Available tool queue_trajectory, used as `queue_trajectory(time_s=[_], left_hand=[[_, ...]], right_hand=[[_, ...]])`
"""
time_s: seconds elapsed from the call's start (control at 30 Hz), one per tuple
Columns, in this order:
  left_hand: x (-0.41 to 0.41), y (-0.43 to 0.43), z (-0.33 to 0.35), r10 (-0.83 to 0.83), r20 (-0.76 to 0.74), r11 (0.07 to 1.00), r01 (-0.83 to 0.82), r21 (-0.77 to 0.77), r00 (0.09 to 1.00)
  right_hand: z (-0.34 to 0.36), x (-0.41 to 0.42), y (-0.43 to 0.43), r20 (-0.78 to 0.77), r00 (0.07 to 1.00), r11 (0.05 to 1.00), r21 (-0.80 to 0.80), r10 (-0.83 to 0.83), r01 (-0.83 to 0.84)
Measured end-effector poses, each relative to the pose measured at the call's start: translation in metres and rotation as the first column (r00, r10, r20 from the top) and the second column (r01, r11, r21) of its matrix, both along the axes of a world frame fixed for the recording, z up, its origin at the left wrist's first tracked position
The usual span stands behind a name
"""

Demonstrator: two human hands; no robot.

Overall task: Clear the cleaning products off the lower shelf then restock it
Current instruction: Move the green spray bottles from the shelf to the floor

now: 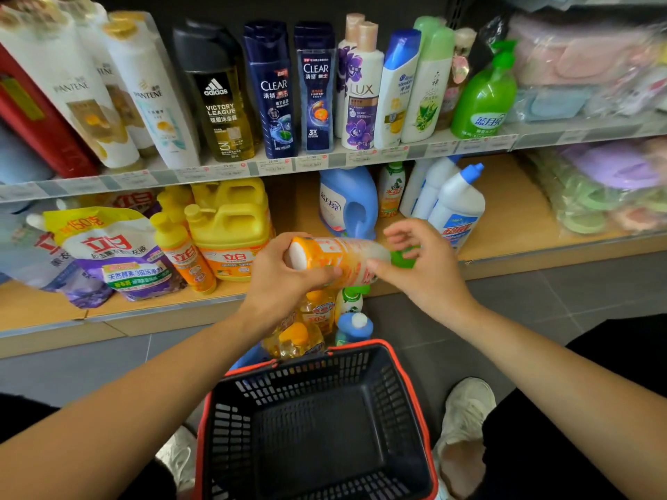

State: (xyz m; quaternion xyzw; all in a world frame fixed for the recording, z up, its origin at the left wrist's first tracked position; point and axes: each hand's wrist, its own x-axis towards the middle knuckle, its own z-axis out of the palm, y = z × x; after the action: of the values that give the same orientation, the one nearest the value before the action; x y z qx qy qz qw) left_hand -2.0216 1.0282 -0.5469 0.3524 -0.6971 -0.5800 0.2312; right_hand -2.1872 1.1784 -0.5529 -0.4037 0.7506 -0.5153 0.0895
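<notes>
My left hand (285,279) grips the base end of an orange and white bottle with a green cap (341,258), held sideways in front of the lower shelf (505,243). My right hand (422,261) touches the bottle's neck by the cap, its fingers loosely spread. On the lower shelf stand yellow detergent jugs (231,225), a small orange bottle (187,258), refill pouches (108,254), a blue detergent jug (348,200) and white toilet cleaner bottles (456,203). Below my hands, several bottles (317,323) stand on the floor beyond an empty dark basket (317,427).
The upper shelf (325,158) holds shampoo and body wash bottles. Bagged towels and sponges (595,189) fill the right side of both shelves. My shoes (465,420) rest on the grey tile floor on either side of the basket.
</notes>
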Motion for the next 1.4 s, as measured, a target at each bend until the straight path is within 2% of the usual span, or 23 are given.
queue_trajectory(time_s=[0.1,0.17,0.33,0.53,0.8,0.9,1.1,1.3,1.4], left_hand=[[0.002,0.007,0.008,-0.053,-0.006,0.992,0.052,-0.116,0.999],[0.002,0.014,0.011,-0.097,-0.033,0.989,0.093,-0.118,0.995],[0.003,0.016,0.018,-0.225,-0.051,0.962,0.214,-0.172,0.973],[0.002,0.013,0.025,-0.246,-0.183,0.962,0.263,0.076,0.952],[0.004,0.005,0.023,-0.225,-0.160,0.973,0.229,0.008,0.961],[0.005,0.007,0.022,-0.274,-0.174,0.962,0.271,-0.043,0.946],[0.010,0.009,0.023,-0.406,-0.155,0.893,0.355,-0.277,0.901],[0.013,0.010,0.021,-0.303,-0.143,0.873,0.214,-0.439,0.942],[0.014,0.010,0.022,-0.270,-0.175,0.885,0.173,-0.432,0.947]], right_hand=[[-0.005,0.000,-0.005,-0.230,0.942,0.947,0.266,0.246,-0.182],[-0.011,0.001,-0.007,-0.211,0.925,0.903,0.368,0.315,-0.223],[-0.015,0.000,-0.008,-0.049,0.952,0.916,0.291,0.303,-0.277],[-0.014,0.003,-0.004,0.109,0.952,0.934,0.192,0.285,-0.301],[-0.014,0.007,-0.004,0.160,0.940,0.928,0.177,0.300,-0.326],[-0.015,0.006,-0.005,0.162,0.949,0.938,0.176,0.271,-0.298],[-0.017,0.003,-0.006,0.205,0.955,0.955,0.158,0.216,-0.250],[-0.019,0.004,-0.004,0.234,0.951,0.960,0.145,0.200,-0.238],[-0.019,0.005,-0.004,0.239,0.951,0.962,0.137,0.198,-0.234]])
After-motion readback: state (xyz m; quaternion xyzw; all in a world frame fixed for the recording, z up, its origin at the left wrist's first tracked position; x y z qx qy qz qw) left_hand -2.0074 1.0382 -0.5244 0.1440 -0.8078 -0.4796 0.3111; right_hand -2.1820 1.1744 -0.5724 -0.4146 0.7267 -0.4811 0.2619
